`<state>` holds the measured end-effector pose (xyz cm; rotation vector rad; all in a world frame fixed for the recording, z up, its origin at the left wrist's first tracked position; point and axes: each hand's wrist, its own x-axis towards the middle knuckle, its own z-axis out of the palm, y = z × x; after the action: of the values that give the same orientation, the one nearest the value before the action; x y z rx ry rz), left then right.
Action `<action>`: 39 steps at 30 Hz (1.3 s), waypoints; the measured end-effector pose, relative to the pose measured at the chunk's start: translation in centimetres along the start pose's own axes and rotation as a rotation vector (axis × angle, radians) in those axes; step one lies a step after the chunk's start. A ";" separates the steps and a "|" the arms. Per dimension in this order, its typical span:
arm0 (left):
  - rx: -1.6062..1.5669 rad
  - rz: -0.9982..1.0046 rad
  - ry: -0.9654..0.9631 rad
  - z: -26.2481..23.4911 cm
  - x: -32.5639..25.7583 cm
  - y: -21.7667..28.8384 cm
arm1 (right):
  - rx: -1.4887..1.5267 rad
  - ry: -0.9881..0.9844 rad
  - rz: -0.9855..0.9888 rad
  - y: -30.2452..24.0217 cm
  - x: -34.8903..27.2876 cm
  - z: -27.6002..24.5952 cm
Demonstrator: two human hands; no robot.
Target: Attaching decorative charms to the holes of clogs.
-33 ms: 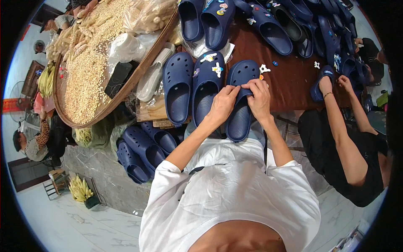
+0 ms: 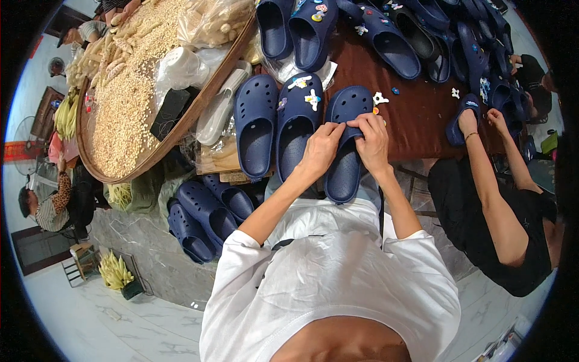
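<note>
A dark blue clog (image 2: 344,175) lies at the table's front edge, its holed toe pointing away from me. My left hand (image 2: 321,148) grips the left edge of its upper with bent fingers. From the other side my right hand (image 2: 372,142) holds the upper, fingertips curled over the rim of the opening. Both thumbs are mostly out of sight at the shoe's opening. Just left stands a clog with white figure charms (image 2: 312,99), and beyond it a plain clog (image 2: 254,145). Small loose charms (image 2: 379,98) lie right of the held clog.
A wide woven tray (image 2: 114,179) of pale kernels stands at left. Several blue clogs (image 2: 395,54) crowd the far side of the brown-covered table (image 2: 416,120); more clogs (image 2: 202,208) sit lower left. At right another person's hand (image 2: 467,123) is inside a clog.
</note>
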<state>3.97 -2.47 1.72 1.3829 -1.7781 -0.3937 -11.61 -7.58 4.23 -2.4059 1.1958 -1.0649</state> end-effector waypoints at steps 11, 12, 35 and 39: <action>0.091 -0.017 0.045 0.8 0.3 0.0 | -0.007 0.008 -0.011 -0.1 0.1 0.1; 0.091 -0.018 0.045 0.8 0.4 -0.1 | -0.007 0.007 -0.011 -0.1 0.2 0.1; -0.478 -0.455 0.152 -0.3 2.8 2.7 | 0.237 -0.182 0.070 0.3 0.4 -1.6; -0.571 -0.554 0.115 -0.6 2.8 2.1 | 0.271 -0.178 0.092 -0.1 0.7 -1.7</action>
<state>2.92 -4.12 4.64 1.4098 -1.0402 -1.0059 -12.48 -7.89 5.76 -2.1655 1.0202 -0.8993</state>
